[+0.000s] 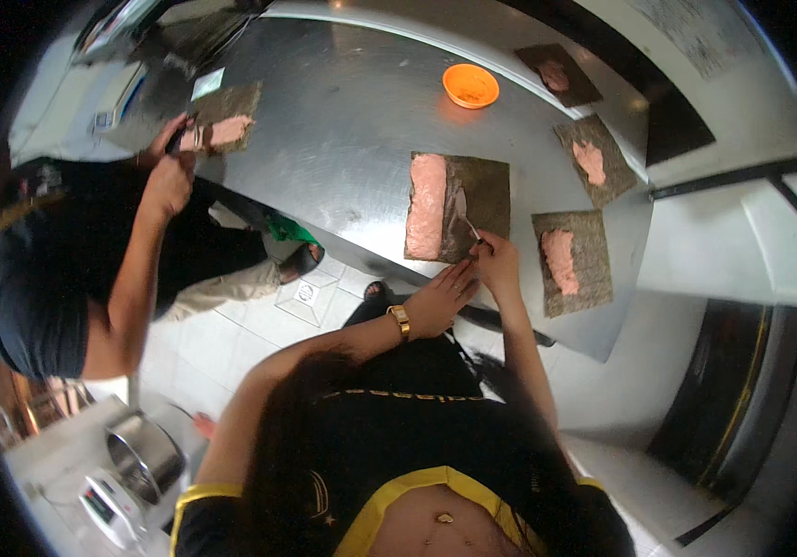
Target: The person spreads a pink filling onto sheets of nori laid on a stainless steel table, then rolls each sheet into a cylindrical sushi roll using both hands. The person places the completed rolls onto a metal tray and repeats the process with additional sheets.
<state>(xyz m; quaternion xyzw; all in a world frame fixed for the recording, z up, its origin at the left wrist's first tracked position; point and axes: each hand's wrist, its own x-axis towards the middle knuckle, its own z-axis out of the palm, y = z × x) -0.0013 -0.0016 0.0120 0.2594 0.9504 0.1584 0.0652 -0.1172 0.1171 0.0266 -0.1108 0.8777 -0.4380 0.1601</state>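
Note:
In front of me on the steel table lies a dark green nori sheet (489, 190). A smooth band of pink paste (427, 206) covers its left side, and a thin smear shows beside it. My right hand (499, 263) is closed round the handle of a small metal spatula (461, 206), whose blade rests over the sheet just right of the paste. My left hand (445, 299), with a gold watch at the wrist, has its fingers stretched out at the sheet's near edge, close to my right hand.
More nori sheets with rougher pink patches lie to the right: a near one (594, 265), a middle one (610, 153) and a far one (561, 74). An orange bowl (471, 85) stands farther back. At left, a co-worker's hands (171, 181) work over another sheet (231, 107).

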